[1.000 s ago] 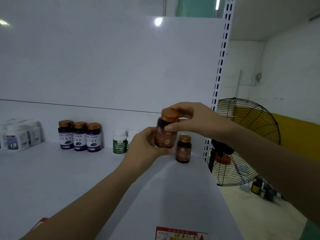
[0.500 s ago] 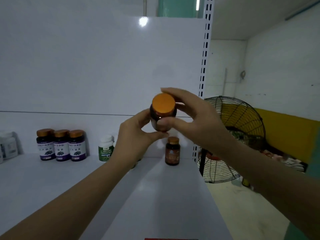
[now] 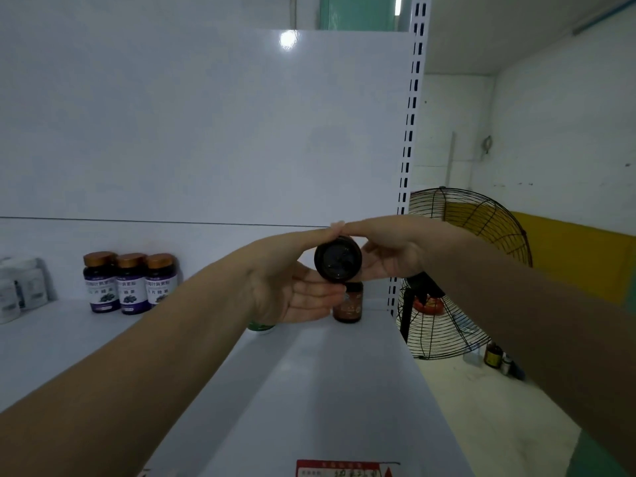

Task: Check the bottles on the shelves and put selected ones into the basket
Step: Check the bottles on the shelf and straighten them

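We are holding a dark brown bottle (image 3: 338, 259) above the white shelf (image 3: 309, 390), its base tipped toward us. Our left hand (image 3: 292, 290) and right hand (image 3: 389, 259) are both pinching it, thumbs on top and fingers beneath. Just behind it an amber bottle (image 3: 348, 304) is standing on the shelf, with three purple-labelled bottles (image 3: 130, 284) sitting well to the left and a floor fan (image 3: 461, 277) showing beyond the shelf's right edge.
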